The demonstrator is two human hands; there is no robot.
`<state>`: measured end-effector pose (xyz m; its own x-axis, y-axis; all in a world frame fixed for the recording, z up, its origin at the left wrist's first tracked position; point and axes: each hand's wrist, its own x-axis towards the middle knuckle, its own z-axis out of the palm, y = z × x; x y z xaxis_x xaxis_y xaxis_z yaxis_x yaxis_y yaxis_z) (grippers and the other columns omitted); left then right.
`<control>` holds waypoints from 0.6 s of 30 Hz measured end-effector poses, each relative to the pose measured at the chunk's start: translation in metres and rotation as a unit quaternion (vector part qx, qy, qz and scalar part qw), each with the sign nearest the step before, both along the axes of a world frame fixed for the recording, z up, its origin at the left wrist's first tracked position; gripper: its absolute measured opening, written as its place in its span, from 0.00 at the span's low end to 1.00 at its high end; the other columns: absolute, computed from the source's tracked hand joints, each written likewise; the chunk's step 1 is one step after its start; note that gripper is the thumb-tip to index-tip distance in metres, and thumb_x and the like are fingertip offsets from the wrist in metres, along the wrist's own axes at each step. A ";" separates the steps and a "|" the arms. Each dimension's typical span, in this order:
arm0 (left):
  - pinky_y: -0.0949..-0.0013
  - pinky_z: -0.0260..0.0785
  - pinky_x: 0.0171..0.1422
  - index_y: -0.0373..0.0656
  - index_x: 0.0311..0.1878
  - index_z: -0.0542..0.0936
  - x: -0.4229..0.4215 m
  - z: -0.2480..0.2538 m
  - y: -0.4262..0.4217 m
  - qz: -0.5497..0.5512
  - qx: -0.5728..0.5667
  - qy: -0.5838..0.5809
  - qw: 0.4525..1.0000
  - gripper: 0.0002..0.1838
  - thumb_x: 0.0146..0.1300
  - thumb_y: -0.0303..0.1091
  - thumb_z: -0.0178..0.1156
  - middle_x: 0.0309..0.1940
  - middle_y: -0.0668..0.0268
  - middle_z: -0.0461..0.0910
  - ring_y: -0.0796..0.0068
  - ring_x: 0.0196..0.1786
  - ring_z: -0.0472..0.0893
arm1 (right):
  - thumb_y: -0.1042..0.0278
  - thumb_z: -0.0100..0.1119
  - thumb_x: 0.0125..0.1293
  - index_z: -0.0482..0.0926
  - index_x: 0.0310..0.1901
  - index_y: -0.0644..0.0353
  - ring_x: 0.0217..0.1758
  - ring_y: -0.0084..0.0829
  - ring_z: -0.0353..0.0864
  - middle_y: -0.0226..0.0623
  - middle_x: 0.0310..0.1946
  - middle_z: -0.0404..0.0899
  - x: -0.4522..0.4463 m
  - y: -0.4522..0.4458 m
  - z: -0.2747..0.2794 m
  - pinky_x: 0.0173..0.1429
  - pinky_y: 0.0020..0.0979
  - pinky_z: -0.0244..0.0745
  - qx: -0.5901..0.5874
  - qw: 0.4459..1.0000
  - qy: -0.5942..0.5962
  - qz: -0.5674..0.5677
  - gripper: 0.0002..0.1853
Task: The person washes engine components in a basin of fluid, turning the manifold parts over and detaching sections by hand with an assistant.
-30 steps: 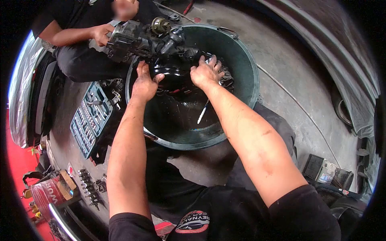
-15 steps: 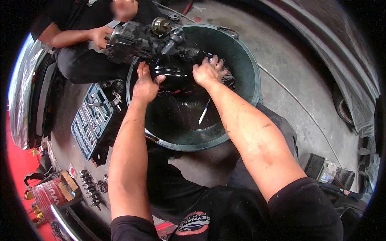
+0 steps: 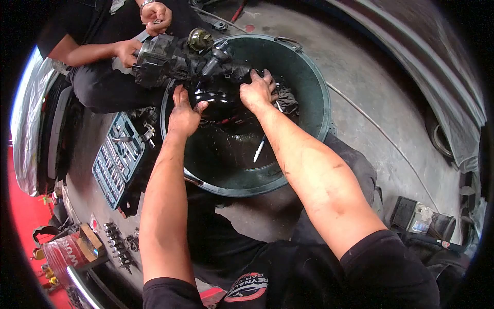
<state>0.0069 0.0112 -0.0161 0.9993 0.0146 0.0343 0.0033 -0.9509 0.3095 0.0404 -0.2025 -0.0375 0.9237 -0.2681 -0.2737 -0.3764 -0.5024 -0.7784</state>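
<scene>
A black engine part that looks like an intake manifold, with a metal throttle body at its left end, is held over a large dark green tub. My left hand grips its near left side, thumb apart from the fingers. At its right end, my right hand has its fingers curled over the black body; the fingertips are partly hidden. A slim stick with a white end leans inside the tub below my right forearm. Dark crumpled cloth lies beyond my right hand.
Another person's hand holds the throttle body end; their other hand pinches something small. On the floor to the left are an open socket set, a camshaft-like shaft and a red bucket. A battery stands at right.
My right hand has shifted left and regripped the manifold's right end, with its fingers closer together. The manifold has moved slightly left. The other person's raised hand has come lower.
</scene>
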 end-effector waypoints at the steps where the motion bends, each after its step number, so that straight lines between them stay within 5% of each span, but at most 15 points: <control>1: 0.49 0.68 0.71 0.29 0.74 0.59 0.000 0.000 0.001 -0.001 0.001 -0.002 1.000 0.44 0.69 0.53 0.63 0.81 0.58 0.49 0.45 0.72 0.71 | 0.63 0.58 0.63 0.72 0.72 0.47 0.85 0.53 0.41 0.44 0.81 0.47 0.000 0.000 -0.001 0.81 0.68 0.37 0.007 1.000 -0.004 -0.005 0.33; 9: 0.48 0.69 0.70 0.31 0.74 0.58 -0.003 0.003 0.000 0.003 -0.008 0.005 1.000 0.43 0.69 0.53 0.63 0.81 0.58 0.49 0.43 0.71 0.71 | 0.67 0.59 0.63 0.79 0.67 0.38 0.84 0.51 0.44 0.42 0.80 0.50 -0.007 0.001 0.002 0.82 0.68 0.36 0.004 0.995 -0.098 0.005 0.29; 18: 0.49 0.69 0.70 0.31 0.74 0.58 -0.004 0.002 0.000 -0.002 -0.003 0.001 1.000 0.44 0.69 0.53 0.63 0.81 0.58 0.49 0.43 0.71 0.71 | 0.66 0.61 0.63 0.68 0.75 0.30 0.85 0.56 0.42 0.45 0.82 0.47 -0.012 0.002 0.006 0.81 0.70 0.38 -0.176 0.973 -0.111 0.103 0.37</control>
